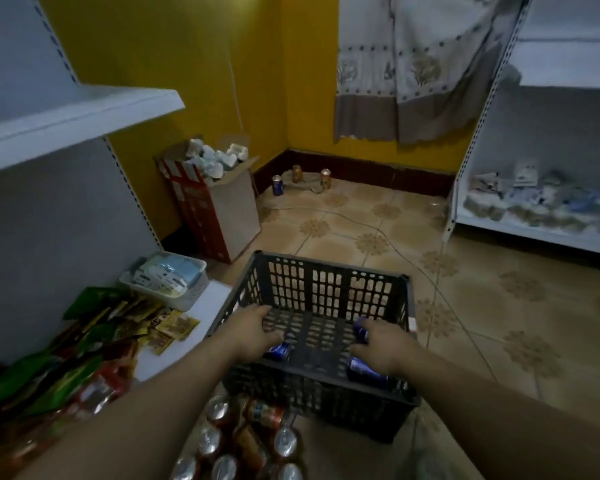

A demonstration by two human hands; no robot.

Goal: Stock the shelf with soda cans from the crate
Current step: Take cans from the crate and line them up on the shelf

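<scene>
Low in the middle of the frame, both hands reach into the dark grey slatted plastic crate (326,271). The left hand (253,330) curls its fingers around a blue soda can (278,349) at the crate's left side. The right hand (383,344) grasps a second blue can (361,329) at the right side, above a third blue can (362,372). Orange-brown silver-topped cans (243,441) cluster at bottom centre, near the white metal shelf (219,299).

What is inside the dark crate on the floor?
Three blue cans show: one under the left hand, two by the right hand. Both hands cover part of the crate floor, so more could hide there.
</scene>
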